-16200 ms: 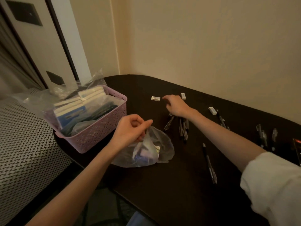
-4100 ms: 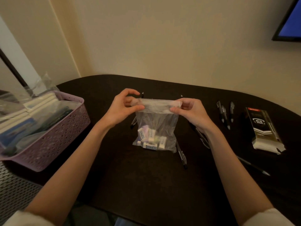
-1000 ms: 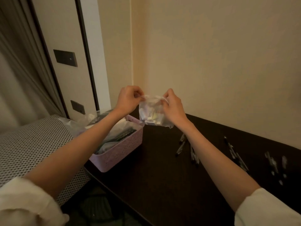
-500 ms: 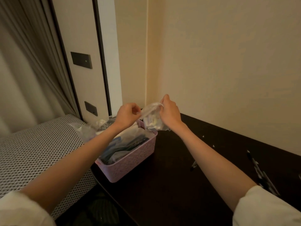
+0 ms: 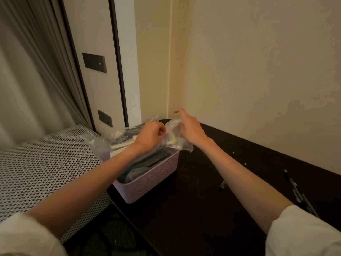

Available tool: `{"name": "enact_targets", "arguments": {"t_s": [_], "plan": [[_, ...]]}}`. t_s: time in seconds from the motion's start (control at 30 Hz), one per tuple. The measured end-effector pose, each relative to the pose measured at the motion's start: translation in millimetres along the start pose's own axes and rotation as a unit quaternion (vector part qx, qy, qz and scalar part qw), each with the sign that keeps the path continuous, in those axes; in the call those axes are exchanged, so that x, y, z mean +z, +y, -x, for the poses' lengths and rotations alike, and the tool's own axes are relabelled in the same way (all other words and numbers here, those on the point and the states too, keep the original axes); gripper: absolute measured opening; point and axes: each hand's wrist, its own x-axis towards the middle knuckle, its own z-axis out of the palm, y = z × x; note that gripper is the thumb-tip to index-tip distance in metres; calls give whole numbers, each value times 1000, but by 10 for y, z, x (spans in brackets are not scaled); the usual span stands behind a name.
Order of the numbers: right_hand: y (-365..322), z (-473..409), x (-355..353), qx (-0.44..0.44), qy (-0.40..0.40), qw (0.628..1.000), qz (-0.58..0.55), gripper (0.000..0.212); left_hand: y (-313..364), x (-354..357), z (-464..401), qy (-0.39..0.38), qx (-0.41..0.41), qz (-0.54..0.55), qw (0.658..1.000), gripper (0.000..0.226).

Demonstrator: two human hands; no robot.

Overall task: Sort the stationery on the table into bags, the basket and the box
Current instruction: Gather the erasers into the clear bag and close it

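Holding a clear bag (image 5: 175, 139) of erasers over the far corner of the pink basket (image 5: 147, 183), I see my left hand (image 5: 150, 136) pinching its edge (fingers curled) and my right hand (image 5: 191, 129) touching it, fingers loose, on the dark table (image 5: 203, 209).

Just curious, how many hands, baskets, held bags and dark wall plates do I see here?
Hands: 2 (left hand, right hand)
Pink basket: 1
Held bag: 1
Dark wall plates: 2
Total: 6
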Motion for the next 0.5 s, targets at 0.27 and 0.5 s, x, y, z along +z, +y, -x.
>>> {"name": "enact_targets", "arguments": {"t_s": [0.27,0.5], "plan": [[-4,-45,-50,-69,-166,975,128,44,-76,-170,166,-117,14,41,992,29],[-126,-87,36,-20,-172,975,139,18,-71,-192,258,-207,79,-47,974,22]]}}
